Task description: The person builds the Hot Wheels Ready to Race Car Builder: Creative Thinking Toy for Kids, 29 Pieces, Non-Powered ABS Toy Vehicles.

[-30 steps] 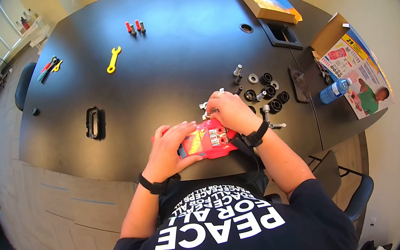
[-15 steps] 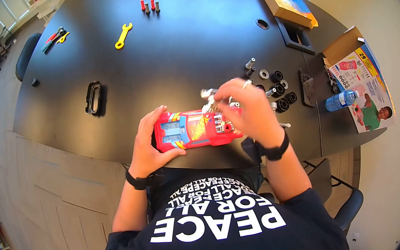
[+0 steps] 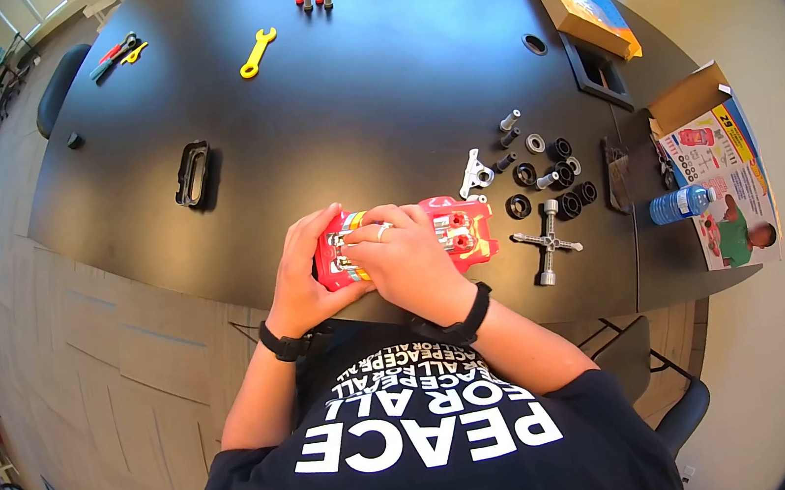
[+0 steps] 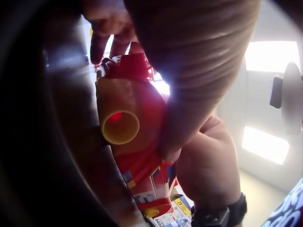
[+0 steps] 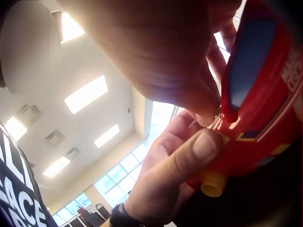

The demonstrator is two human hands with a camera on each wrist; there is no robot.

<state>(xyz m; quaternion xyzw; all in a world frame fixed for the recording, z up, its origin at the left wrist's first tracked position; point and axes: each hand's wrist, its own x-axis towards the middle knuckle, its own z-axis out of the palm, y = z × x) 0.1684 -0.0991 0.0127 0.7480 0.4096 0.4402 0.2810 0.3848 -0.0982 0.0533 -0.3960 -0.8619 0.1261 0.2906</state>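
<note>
1. Silver, shiny and plastic-looking, a small part (image 3: 338, 251) sits at the fingertips of the right hand (image 3: 412, 264). Thumb and fingers appear drawn narrow about it; the covering fingers make it hard to tell how it meets the surface beneath.
2. The left hand (image 3: 297, 274) grips one end of a long red plastic toy car with blue and yellow markings (image 3: 470, 253), thumb along the near side, fingers round the far side.
3. The car's long axis runs left to right, across the person's front and roughly along the table's near edge. The right hand reaches over its middle from the near side, fingers pointing left, so the silver part lies towards the left end, close to the left palm. Of the two, the right hand is nearer that part, touching it.
4. At the left hand's end, a short round yellow tube (image 5: 213, 185) sticks out; the car's opposite end is uncovered.
5. Just beyond that uncovered end lies a pale silver bracket (image 3: 475, 175); to its right, a grey cross-shaped wrench (image 3: 549, 242), with black ring-shaped tyres (image 3: 563, 175) farther off.
6. Well apart, to the left, stands a black oblong frame (image 3: 194, 176); beyond it lies a yellow plastic spanner (image 3: 258, 53).
</note>
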